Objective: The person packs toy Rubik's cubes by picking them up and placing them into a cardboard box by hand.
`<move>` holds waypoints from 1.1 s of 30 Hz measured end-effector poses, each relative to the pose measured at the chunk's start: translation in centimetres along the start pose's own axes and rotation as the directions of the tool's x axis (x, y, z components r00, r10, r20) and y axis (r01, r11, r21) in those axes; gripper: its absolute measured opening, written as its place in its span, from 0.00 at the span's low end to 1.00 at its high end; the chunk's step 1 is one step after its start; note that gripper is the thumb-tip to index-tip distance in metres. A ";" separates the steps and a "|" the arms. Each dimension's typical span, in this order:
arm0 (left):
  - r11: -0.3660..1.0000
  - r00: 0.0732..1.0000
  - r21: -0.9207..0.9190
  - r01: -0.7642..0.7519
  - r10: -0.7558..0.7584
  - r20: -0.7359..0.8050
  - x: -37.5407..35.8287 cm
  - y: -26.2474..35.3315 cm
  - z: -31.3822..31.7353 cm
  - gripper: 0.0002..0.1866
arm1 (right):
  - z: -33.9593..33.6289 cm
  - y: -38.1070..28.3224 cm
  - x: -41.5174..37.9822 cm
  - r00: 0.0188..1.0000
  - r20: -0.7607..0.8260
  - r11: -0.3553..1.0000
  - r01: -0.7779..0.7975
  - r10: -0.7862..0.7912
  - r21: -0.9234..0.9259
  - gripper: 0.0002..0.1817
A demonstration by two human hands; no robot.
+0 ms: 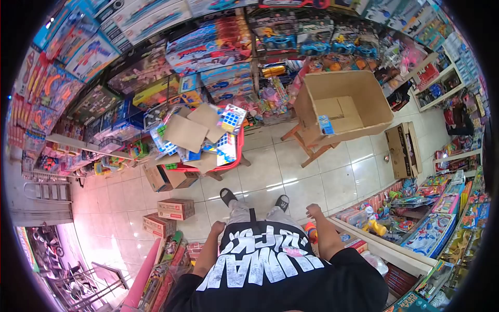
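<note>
My left hand (218, 228) hangs at my left side by my waist; its fingers are too small and turned away to read. My right hand (313, 211) hangs out to my right over the floor, with its fingers loosely apart and nothing in them. Ahead on the left, a red basket (240, 144) is heaped with packs of puzzle cubes (229, 120) and brown backing cards (185, 130). Ahead on the right stands a large cardboard box (364, 130), its top open and its bottom flaps showing. A small blue pack (326, 125) is at its near left wall.
A wooden stool (312, 152) supports the large box. Small cartons (175, 209) sit on the tiled floor (260, 169) at left, and a flattened carton (401, 151) lies at right. Toy shelves surround me; a shelf edge (384, 244) runs close on my right.
</note>
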State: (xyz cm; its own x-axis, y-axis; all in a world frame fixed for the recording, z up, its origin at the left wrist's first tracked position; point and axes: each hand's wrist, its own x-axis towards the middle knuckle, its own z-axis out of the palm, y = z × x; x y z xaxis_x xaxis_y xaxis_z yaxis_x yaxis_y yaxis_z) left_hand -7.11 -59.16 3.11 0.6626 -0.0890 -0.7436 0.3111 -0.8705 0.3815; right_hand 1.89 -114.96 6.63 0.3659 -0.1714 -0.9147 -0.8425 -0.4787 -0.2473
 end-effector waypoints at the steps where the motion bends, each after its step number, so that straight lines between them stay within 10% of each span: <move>1: 1.000 1.000 -0.007 -0.002 0.002 0.007 0.0 0.3 -1.2 0.23 | 0.8 -1.2 0.0 1.000 -0.023 1.000 0.013 -0.013 0.019 0.17; 3: 0.925 0.989 -0.363 0.115 -0.141 -0.046 -0.5 0.8 -4.1 0.21 | 2.7 -4.8 -1.7 0.997 -0.056 0.998 0.055 -0.052 0.037 0.16; 5: 0.935 0.997 -0.350 0.066 -0.079 -0.023 0.9 -1.9 -5.1 0.22 | 5.0 -9.1 -3.4 0.992 -0.079 0.995 0.101 -0.099 0.017 0.15; 8: 0.617 0.966 -0.763 0.191 -0.255 0.036 0.8 -2.8 -9.2 0.22 | 8.5 -14.3 -3.7 0.925 -0.119 0.933 0.356 -0.360 -0.055 0.14; 13: 0.547 0.962 -0.831 0.104 -0.267 -0.055 2.5 -8.6 -15.4 0.20 | 13.2 -27.6 -11.2 0.609 -0.416 0.612 0.777 -0.675 0.145 0.10; 15: 0.471 0.906 -0.880 -0.057 -0.346 -0.244 2.6 -9.5 -18.9 0.22 | 14.5 -34.0 -17.6 0.335 -0.619 0.527 0.836 -0.710 -0.153 0.11; 19: 0.525 0.414 -0.621 -0.582 -0.466 -0.782 -3.3 -0.8 -32.1 0.20 | 16.9 -41.9 -22.6 0.072 -0.617 0.364 0.858 -0.783 -0.361 0.12; 22: 0.541 0.329 -0.476 -0.693 -0.351 -0.877 -6.1 1.5 -38.3 0.18 | 18.6 -45.7 -25.6 0.005 -0.518 0.260 0.870 -0.855 -0.420 0.11; 24: 0.737 0.184 -0.226 -0.637 -0.139 -0.973 -7.6 4.4 -42.1 0.17 | 19.1 -47.9 -28.3 -0.281 -0.491 0.186 0.685 -0.825 -0.704 0.12; 25: 0.736 0.184 -0.227 -0.638 -0.141 -0.973 -8.5 6.0 -43.9 0.17 | 19.8 -48.5 -28.3 -0.282 -0.489 0.184 0.684 -0.825 -0.706 0.12; 28: 0.751 0.228 -0.012 -0.660 0.185 -0.956 -8.7 10.0 -46.4 0.16 | 21.9 -49.9 -26.8 0.242 -0.522 0.427 0.863 -0.818 -0.269 0.16; 29: 0.762 0.263 0.025 -0.648 0.254 -0.931 -8.1 10.9 -46.3 0.17 | 22.4 -49.9 -25.5 0.244 -0.523 0.430 0.862 -0.817 -0.269 0.16; 31: 0.766 0.291 0.068 -0.639 0.323 -0.901 -6.8 12.0 -46.2 0.17 | 22.7 -51.0 -25.2 0.734 -0.340 0.756 0.648 -0.588 0.092 0.23; 33: 0.818 0.476 -0.007 -0.575 0.327 -0.817 -5.7 12.3 -45.8 0.18 | 23.3 -50.5 -22.6 0.731 -0.326 0.735 0.664 -0.599 0.138 0.27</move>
State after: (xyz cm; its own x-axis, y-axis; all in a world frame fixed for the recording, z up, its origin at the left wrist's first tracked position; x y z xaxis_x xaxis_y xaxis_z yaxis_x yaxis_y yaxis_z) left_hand 24.13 -47.20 37.23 0.9732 0.0683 0.2194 -0.1214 -0.6580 0.7432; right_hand 26.98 -66.81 32.36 0.9013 -0.1190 -0.4166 -0.4309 -0.3466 -0.8332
